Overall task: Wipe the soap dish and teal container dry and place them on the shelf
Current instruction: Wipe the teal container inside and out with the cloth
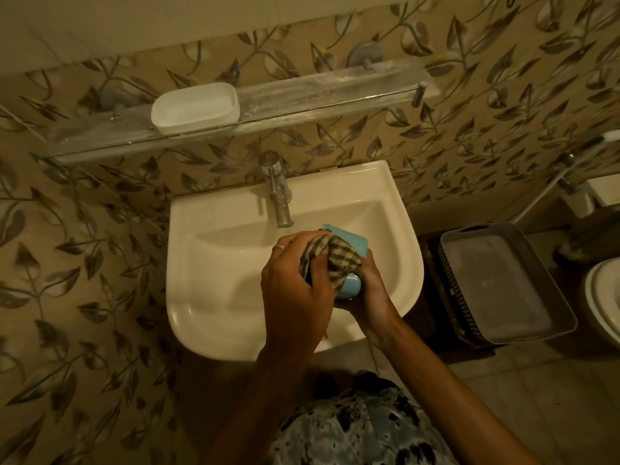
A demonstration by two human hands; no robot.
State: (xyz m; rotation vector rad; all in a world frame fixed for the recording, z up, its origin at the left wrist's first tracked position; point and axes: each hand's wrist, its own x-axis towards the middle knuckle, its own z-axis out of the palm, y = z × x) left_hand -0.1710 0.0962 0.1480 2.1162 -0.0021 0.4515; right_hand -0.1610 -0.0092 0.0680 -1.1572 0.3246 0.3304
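One soap dish [195,107] — one teal container [352,244] (one cloth [335,258])

I see a thin ring [278,248] on a finger of my left hand [295,290], forearms [436,380] bare, and a pale blue-grey garment [362,424] blotched black.

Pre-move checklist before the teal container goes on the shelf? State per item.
1. Soap dish on the shelf: ok.
2. Free shelf space to the right of the soap dish: ok.
3. Teal container held securely by the right hand over the sink: ok.
4. Cloth off the container: not ok, the left hand grips it against the container.
5. Container dry: cannot tell.
6. Tap not running: ok, no stream visible.
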